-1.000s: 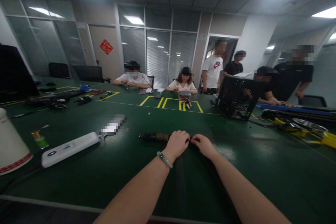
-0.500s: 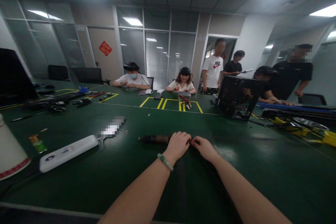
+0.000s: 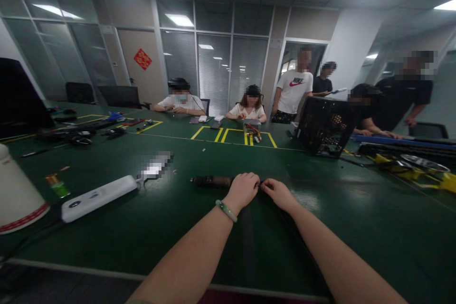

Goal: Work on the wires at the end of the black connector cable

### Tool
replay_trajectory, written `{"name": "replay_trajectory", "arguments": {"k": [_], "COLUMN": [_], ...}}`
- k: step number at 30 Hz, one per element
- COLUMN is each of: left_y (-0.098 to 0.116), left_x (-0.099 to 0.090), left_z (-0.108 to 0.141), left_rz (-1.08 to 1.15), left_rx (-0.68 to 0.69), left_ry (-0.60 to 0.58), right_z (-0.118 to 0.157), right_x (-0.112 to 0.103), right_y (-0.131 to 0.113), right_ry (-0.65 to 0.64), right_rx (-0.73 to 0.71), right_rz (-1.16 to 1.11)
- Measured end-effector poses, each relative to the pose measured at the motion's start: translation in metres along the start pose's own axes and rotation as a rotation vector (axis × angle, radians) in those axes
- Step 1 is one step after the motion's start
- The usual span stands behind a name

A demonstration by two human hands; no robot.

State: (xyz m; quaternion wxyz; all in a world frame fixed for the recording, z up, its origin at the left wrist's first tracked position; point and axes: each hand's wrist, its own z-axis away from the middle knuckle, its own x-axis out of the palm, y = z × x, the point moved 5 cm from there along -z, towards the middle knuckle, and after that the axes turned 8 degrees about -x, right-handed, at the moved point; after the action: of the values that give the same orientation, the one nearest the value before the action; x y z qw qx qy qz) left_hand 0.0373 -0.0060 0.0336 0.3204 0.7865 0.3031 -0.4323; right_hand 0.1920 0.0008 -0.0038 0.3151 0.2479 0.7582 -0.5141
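A dark, cylindrical electric screwdriver (image 3: 213, 181) lies on the green table with its narrow tip pointing left. Around its right end my left hand (image 3: 245, 187) is closed, a green bangle on the wrist. Just to the right, the fingers of my right hand (image 3: 278, 194) are pinched together at the tool's tail, on what looks like its cable. A black cable (image 3: 297, 235) runs from there under my right forearm toward the table's front edge. My fingers hide the joint between tool and cable.
To the left are a white power strip (image 3: 99, 198), a small green bottle (image 3: 57, 185) and a large white container (image 3: 17, 194). A black computer case (image 3: 322, 127) stands at the back right, near yellow parts (image 3: 402, 171). Other people sit or stand beyond the table.
The view has tilted down slightly, so the far scene sits higher in the picture. Both hands stay at the screwdriver's right end, their grip nearly the same.
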Motion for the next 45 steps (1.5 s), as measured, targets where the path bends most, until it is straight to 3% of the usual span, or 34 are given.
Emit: {"name": "replay_trajectory", "arguments": {"k": [45], "left_y": [0.0012], "left_x": [-0.0019], "left_z": [0.0017], "left_rz": [-0.018], "left_rx": [0.021], "left_ry": [-0.011], "right_z": [0.0018], "right_x": [0.0005], "right_y": [-0.0007], "right_ry": [-0.002], "right_rx": [0.028], "right_rz": [-0.018]}}
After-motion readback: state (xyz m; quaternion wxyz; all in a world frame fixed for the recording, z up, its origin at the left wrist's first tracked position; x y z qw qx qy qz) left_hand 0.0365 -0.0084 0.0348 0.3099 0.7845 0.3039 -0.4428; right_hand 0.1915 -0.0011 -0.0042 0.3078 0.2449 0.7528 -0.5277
